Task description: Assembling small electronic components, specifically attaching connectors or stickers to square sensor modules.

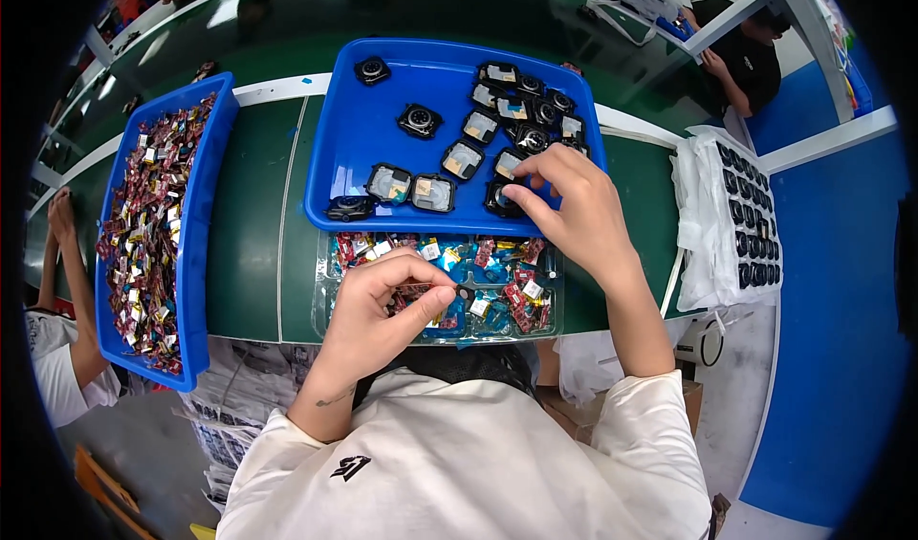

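My left hand (pixel 387 306) is above the clear plastic tray (pixel 557 322), its thumb and forefinger pressed together in a pinch. What sits between those fingertips is too small to make out; a small dark disc (pixel 464 293) shows just beside them. Over the front right of a blue tray (pixel 382 217), my right hand (pixel 574 205) reaches down with thumb and forefinger apart. Its thumb tip lies at a black watch case (pixel 501 200), and the forefinger is by another case with a pale inside (pixel 509 163). Whether they press on either case, I cannot tell.
Small red boards (pixel 524 303) with white and yellow pieces fill the clear tray. A long blue bin (pixel 203 282) of similar parts stands left. Several more watch cases (pixel 419 120) lie in the blue tray. Right are stacked trays of black parts (pixel 751 215). Other people work nearby.
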Motion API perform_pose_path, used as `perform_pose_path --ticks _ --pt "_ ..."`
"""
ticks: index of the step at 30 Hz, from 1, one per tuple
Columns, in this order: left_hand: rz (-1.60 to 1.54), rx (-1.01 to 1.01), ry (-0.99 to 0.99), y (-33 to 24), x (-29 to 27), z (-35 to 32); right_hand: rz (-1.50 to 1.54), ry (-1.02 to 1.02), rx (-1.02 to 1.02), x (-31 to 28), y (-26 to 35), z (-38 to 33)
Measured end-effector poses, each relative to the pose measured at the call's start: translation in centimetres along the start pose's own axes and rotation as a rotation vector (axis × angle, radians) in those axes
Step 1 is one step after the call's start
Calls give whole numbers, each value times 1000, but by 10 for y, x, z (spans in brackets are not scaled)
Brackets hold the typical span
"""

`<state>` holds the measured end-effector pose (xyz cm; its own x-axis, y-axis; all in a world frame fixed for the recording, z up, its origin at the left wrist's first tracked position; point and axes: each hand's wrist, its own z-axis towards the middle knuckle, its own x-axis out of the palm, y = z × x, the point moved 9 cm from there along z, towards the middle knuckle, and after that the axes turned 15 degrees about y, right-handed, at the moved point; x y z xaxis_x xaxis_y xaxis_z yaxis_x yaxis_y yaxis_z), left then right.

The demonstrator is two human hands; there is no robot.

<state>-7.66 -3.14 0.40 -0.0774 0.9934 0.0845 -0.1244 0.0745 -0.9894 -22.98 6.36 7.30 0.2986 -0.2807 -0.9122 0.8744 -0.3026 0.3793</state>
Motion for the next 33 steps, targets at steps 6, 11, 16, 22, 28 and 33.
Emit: perform_pose_path --ticks 6,11,16,22,28,33 --pt "21 -1 -2 0 0 -3 60 47 58 17 -8 7" --pt "47 14 27 -6 3 0 333 146 -90 27 8 7" --pt "-16 30 -12 -6 0 -4 257 316 -363 41 35 -4" --pt "-33 49 -67 -10 -5 -5 10 119 63 13 -11 16" --pt "58 85 -54 -13 -4 -4 -91 44 5 17 -13 6" --pt "46 100 -110 -14 -13 -9 741 -17 146 24 -10 -30"
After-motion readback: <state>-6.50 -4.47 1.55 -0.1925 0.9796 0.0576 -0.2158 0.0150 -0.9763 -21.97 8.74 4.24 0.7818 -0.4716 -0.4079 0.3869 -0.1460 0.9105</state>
